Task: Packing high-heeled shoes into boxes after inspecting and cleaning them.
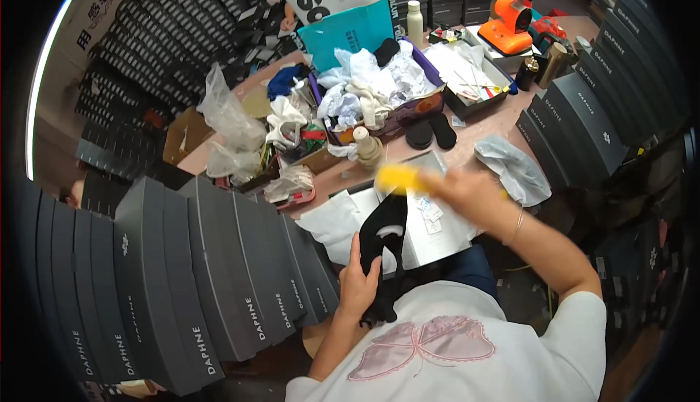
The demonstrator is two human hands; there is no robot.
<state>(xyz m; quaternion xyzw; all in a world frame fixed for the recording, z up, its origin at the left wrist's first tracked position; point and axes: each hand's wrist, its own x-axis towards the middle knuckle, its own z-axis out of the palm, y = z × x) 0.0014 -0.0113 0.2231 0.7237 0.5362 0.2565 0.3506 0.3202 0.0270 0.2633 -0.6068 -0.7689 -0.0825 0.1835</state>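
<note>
My left hand [356, 285] is closed around a black shoe [378, 245], held tilted over the front of the table. A pale oval patch shows inside the shoe's dark outline. My right hand [474, 196] grips a yellow tool [399, 179], smeared by motion, just above the shoe's far end; its exact kind cannot be made out. Behind the shoe lies an open shoe box [456, 238] with a white inside and small white tags [432, 216] on it. White tissue paper [332, 223] spreads to its left.
Stacks of dark grey shoe boxes stand at the left [164, 278] and right [583, 114]. A purple-edged bin [426, 103] heaped with crumpled paper sits behind my hands. A beige bottle [368, 150], black insole [443, 131], clear plastic bag [514, 169] and orange device [507, 26] occupy the table.
</note>
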